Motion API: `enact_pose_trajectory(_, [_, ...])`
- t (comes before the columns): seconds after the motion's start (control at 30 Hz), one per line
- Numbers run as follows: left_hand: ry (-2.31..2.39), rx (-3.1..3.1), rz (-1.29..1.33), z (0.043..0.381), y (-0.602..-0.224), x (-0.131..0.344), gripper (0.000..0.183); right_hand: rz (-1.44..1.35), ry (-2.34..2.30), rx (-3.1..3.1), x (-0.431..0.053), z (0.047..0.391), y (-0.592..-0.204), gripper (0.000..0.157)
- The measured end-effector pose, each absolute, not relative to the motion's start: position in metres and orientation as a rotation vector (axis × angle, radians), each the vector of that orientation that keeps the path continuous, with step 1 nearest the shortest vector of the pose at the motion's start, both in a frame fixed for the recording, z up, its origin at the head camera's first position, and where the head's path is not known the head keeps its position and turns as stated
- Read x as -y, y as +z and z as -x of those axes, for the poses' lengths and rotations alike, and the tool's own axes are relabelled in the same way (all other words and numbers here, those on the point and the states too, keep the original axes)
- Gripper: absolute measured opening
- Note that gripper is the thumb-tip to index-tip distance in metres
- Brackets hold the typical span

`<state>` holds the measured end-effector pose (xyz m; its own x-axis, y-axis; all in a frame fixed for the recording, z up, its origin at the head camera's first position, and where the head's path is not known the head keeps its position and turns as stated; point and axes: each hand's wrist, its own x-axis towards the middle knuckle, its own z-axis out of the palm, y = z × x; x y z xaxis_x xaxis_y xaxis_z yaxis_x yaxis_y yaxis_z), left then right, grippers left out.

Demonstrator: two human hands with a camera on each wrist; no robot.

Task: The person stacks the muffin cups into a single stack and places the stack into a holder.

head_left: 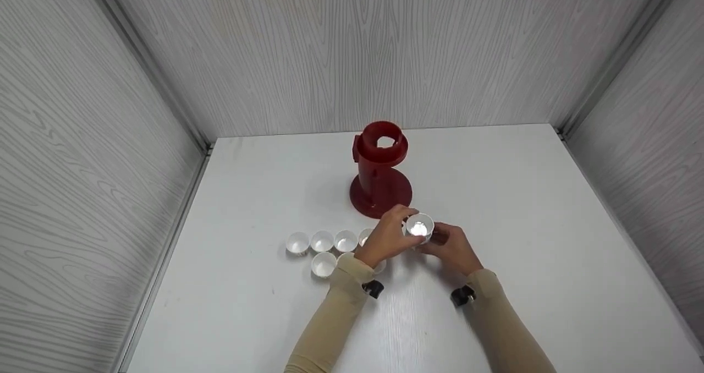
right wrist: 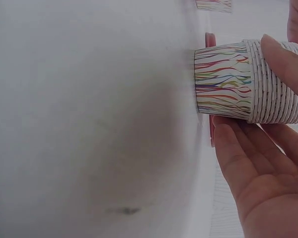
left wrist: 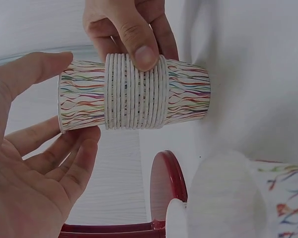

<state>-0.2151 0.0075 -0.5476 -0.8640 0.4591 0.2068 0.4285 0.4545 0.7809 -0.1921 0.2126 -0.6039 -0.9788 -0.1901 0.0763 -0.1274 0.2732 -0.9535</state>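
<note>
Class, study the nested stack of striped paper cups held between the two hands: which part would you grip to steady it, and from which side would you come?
Grip the band of stacked rims on the stack of paper cups, coming from the side. The stack lies horizontal, and the ridged rims give a firmer purchase than the thin, tapering walls. The right hand already pinches there, while the left hand holds the outermost cup's end.

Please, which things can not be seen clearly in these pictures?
- Stack of cups: head view, its count too small; hands cover its sides.
- Single cups: head view, left hand hides some.
- Red stand: wrist views, cut off.
- Right hand: head view, fingertips hidden behind the stack.
</note>
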Motion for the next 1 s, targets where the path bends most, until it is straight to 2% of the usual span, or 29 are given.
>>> enact_pose_trajectory(0.5, [1.239,-2.747,-0.777,0.217,-0.558,-0.014,0.056,0.306,-1.817,-2.464,-0.214,0.193,-0.605,0.044])
enact_pose_trajectory(1.0, [1.178,-2.727,-0.718,0.218,-0.561,-0.014,0.061,0.276,-1.826,-2.439,-0.215,0.194,-0.605,0.047])
